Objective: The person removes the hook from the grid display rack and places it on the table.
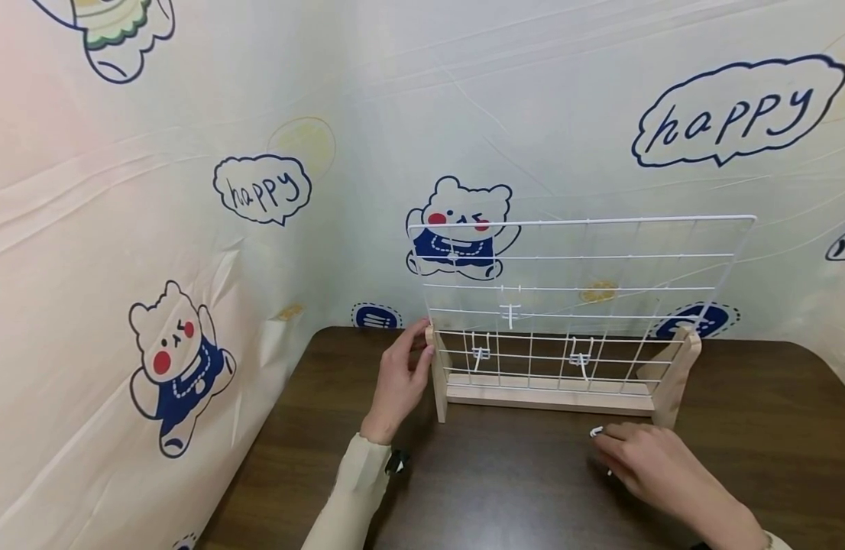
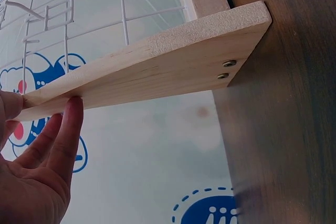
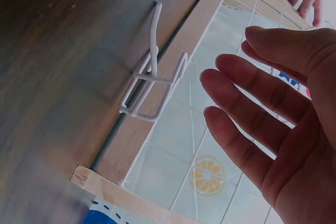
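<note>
A white wire grid rack (image 1: 581, 288) on a wooden base (image 1: 549, 395) stands on the brown table. My left hand (image 1: 399, 378) pinches the upper end of its left wooden side panel (image 2: 157, 69), thumb on one side and fingers on the other. Three white wire hooks hang on the grid: one higher up (image 1: 509, 313), one at lower left (image 1: 480, 355), one at lower right (image 1: 579, 359). Beside a loose white wire hook (image 3: 149, 87), in front of the base, is my right hand (image 1: 649, 464). Its fingers are extended and apart from the hook in the right wrist view, which partly covers it in the head view.
The rack's right wooden side panel (image 1: 677, 374) stands near the right hand. Behind the brown table (image 1: 505, 473) hangs a pale cloth (image 1: 367, 137) printed with cartoon bears and lettering. Two screws (image 2: 227, 64) show low on the left panel.
</note>
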`<state>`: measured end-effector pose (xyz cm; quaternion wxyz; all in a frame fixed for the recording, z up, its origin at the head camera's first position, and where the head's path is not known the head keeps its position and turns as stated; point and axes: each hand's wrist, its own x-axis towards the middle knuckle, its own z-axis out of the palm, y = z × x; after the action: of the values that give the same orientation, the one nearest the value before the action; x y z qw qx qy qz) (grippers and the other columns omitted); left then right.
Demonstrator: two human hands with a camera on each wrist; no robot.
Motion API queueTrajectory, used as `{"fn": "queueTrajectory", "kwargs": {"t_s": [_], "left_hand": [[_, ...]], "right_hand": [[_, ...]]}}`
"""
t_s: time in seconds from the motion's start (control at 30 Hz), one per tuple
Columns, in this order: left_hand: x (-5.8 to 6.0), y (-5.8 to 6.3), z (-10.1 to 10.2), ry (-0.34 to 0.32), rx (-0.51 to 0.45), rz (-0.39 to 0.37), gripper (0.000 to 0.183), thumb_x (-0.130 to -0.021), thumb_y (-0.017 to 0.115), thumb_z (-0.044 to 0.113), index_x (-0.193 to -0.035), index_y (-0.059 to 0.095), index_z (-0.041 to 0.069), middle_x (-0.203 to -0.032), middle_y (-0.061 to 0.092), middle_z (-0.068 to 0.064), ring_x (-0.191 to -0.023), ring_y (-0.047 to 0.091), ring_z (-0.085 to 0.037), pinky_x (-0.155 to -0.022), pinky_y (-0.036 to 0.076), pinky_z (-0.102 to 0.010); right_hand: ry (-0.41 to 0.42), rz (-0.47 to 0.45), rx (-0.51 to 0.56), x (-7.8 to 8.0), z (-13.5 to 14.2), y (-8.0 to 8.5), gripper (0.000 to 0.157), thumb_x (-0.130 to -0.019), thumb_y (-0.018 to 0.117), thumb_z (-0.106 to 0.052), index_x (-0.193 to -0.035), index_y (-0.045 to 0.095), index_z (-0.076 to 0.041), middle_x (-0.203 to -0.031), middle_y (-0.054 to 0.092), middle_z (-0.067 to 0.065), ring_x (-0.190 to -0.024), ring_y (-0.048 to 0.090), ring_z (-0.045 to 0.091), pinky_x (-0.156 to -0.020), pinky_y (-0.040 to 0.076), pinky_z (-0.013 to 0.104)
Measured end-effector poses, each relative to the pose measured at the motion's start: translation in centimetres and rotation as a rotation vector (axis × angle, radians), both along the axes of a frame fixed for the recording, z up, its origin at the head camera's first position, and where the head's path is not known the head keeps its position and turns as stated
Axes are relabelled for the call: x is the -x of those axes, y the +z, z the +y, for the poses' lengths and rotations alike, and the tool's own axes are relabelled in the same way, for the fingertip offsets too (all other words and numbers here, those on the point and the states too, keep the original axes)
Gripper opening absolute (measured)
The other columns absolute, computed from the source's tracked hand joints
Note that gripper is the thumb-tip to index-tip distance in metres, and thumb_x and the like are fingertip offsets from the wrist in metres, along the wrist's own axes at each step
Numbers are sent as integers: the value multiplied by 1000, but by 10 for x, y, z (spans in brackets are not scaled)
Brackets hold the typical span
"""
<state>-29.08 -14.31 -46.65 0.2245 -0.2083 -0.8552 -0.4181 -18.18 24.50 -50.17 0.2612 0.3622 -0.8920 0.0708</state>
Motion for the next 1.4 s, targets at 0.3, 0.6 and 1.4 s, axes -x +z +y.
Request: {"fn": "queueTrajectory", "kwargs": {"t_s": [0.3,0.6,1.4], "left_hand": [[-1,0,0,-9,-8,6,42,-106,61,17,-147,55,13,-133,70,-13,-112,72,-27,-87,65,-40],[0,1,1,-19,-10,24,42,-106,62,17,-147,55,12,-133,70,-12,-112,73,-27,-89,65,-41],[-1,2,0,-18,-9,9,43,-106,61,18,-148,54,15,-134,70,-12,-113,72,-26,-93,64,-40]], "right_hand": [[0,18,7,-1,-2,3,36,-63,92,-16,-92,71,-22,-80,66,-11,-60,61,14,-49,45,30],[22,14,8,1,-6,8,35,-62,92,-15,-88,70,-23,-77,63,-12,-60,59,10,-49,44,28],[84,101,58,3,-16,20,41,-111,40,-36,-89,72,-21,-78,63,-11,-62,60,11,-53,48,31]]}}
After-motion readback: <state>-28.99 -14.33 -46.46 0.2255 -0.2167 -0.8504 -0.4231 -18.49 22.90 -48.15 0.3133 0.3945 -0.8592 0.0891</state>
